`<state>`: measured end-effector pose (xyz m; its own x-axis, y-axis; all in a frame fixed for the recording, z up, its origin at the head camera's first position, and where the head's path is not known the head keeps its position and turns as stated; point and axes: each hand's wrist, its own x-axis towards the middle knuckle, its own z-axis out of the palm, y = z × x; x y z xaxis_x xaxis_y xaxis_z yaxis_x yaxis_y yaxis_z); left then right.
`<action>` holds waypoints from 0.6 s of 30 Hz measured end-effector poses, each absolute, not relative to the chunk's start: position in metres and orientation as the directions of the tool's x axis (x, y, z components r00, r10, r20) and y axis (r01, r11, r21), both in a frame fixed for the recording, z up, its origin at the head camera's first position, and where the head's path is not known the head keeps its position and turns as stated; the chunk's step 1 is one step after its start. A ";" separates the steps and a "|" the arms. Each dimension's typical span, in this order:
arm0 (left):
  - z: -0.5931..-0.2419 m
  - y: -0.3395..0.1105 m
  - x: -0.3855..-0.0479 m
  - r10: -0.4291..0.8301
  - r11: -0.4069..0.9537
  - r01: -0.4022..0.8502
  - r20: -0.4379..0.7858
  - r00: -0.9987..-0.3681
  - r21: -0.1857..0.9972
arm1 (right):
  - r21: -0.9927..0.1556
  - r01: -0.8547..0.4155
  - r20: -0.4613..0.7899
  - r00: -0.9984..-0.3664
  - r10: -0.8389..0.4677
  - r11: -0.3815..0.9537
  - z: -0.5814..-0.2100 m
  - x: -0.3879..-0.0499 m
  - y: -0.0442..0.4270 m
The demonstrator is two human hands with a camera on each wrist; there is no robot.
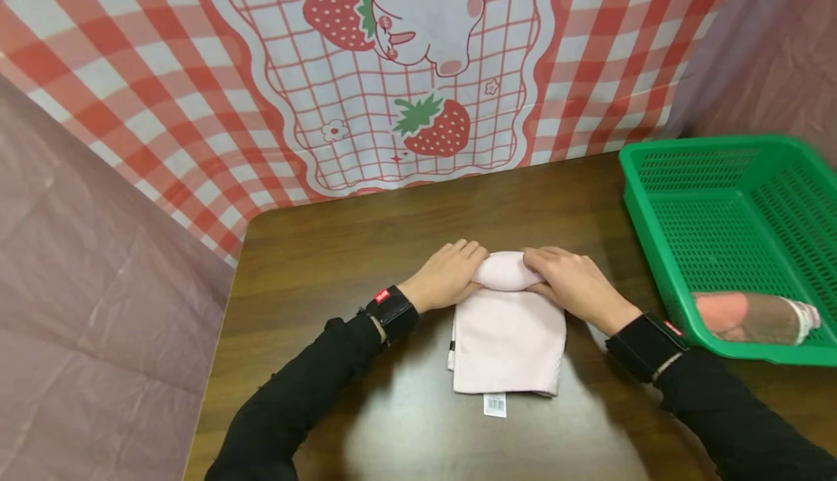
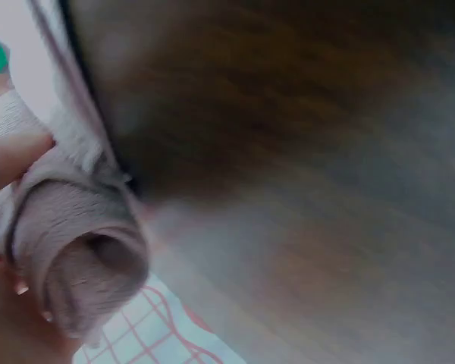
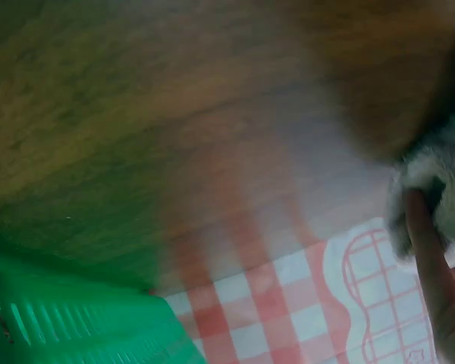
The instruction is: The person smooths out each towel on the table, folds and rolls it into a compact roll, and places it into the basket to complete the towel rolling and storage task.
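A pale pink towel (image 1: 510, 343) lies on the table, its far end rolled into a thick cylinder and its near part folded flat. My left hand (image 1: 450, 276) grips the left end of the roll, fingers over the far side and thumb on the near side. At the opposite end, my right hand (image 1: 574, 283) holds the roll in much the same way. The left wrist view shows the spiral end of the towel roll (image 2: 91, 258) between thumb and fingers. In the right wrist view a finger (image 3: 428, 258) presses at the roll's other end. A white label (image 1: 495, 405) sticks out from the near edge.
A green plastic basket (image 1: 660, 270) stands on the wooden table (image 1: 314, 263) at the right. Inside it lies a rolled brown and pink item (image 1: 758, 317) in clear wrapping. Behind the table hangs a red-and-white checked cloth (image 1: 261, 103) with strawberries; pink curtains (image 1: 98, 306) flank it.
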<state>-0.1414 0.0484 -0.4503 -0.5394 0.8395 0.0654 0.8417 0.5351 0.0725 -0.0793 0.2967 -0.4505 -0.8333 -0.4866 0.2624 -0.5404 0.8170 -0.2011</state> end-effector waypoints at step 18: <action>-0.452 0.038 -0.141 0.826 0.549 0.812 0.276 -0.491 -0.198 | 0.191 -0.540 0.341 -0.747 -0.571 0.820 -0.451 -0.062 0.277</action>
<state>-0.1406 0.0376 -0.4522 -0.4910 0.8263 0.2760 0.8121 0.5488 -0.1981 -0.0623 0.2765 -0.4513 -0.7471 -0.5707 0.3407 -0.5395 0.8201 0.1907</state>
